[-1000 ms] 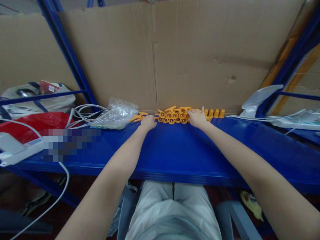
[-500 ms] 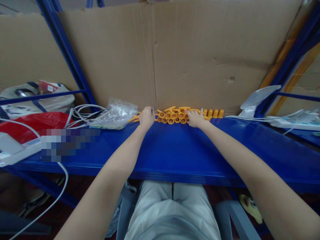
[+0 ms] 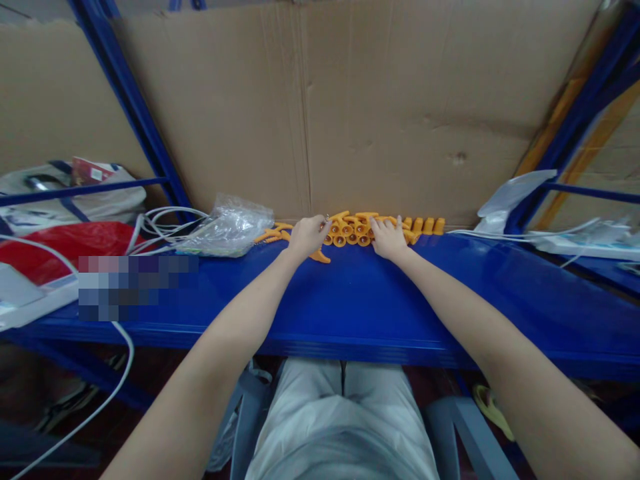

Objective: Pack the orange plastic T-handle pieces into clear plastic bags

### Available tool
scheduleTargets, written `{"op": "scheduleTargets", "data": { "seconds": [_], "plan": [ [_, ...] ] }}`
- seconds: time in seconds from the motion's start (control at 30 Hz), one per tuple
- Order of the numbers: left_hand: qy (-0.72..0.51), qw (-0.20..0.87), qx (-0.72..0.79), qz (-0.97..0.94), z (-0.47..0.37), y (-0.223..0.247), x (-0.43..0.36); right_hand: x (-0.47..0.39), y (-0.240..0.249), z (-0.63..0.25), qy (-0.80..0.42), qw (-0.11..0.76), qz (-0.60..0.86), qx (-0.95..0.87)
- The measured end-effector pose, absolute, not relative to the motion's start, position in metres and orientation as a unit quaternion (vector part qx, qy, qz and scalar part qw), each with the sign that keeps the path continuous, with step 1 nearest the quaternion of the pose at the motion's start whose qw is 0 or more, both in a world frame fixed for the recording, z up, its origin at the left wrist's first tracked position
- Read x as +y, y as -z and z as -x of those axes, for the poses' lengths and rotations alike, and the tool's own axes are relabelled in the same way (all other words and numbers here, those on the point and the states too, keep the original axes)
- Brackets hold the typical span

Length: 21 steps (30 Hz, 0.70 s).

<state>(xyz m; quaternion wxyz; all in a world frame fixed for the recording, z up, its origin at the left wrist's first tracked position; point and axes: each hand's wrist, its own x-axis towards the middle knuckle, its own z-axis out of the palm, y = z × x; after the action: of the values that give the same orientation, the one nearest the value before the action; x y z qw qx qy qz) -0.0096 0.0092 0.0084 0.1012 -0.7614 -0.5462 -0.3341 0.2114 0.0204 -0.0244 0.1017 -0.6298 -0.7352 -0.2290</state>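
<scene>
My left hand (image 3: pixel 306 238) is closed at the left end of a stack of orange plastic pieces (image 3: pixel 345 231) against the cardboard. A curved orange plastic piece (image 3: pixel 321 257) sticks out below its fingers; the rest of it is hidden by the hand. The stacked pieces turn their round, hollow ends toward me. My right hand (image 3: pixel 389 239) lies on the right part of the stack with its fingers spread. Left of my left hand lie a few loose orange pieces (image 3: pixel 274 233). Several short orange blocks (image 3: pixel 429 226) stand in a row to the right of the stack.
A blue metal table (image 3: pixel 350 300) runs along a cardboard wall (image 3: pixel 380 107). On the left lie a clear plastic bag (image 3: pixel 235 223), white cables (image 3: pixel 173 217) and a red bag (image 3: pixel 65 243). A white power strip (image 3: pixel 595 247) and more cables are at the right. Blue posts (image 3: pixel 130 107) frame the sides.
My left hand has shifted right, up to the stack, and a curved orange piece now shows below it. The loose pieces at its left are more exposed. My right hand stays on the stack.
</scene>
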Motion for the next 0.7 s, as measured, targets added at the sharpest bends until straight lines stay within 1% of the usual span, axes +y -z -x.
{"op": "scheduleTargets", "data": {
  "seconds": [0.2, 0.37, 0.53, 0.7],
  "plan": [
    [0.32, 0.075, -0.462, 0.824, -0.004, -0.003, 0.006, 0.023, 0.025, -0.21, 0.24, 0.111, 0.625, -0.734],
    [0.24, 0.038, -0.408, 0.88, -0.011, 0.008, 0.006, 0.024, 0.024, -0.212, 0.24, 0.121, 0.62, -0.737],
    [0.163, 0.038, -0.4, 0.901, -0.017, 0.011, 0.002, 0.027, 0.016, -0.211, 0.217, 0.108, 0.629, -0.738],
    [0.128, 0.035, -0.404, 0.905, -0.018, 0.011, -0.001, 0.032, 0.011, -0.209, 0.188, 0.093, 0.645, -0.734]
  ]
}}
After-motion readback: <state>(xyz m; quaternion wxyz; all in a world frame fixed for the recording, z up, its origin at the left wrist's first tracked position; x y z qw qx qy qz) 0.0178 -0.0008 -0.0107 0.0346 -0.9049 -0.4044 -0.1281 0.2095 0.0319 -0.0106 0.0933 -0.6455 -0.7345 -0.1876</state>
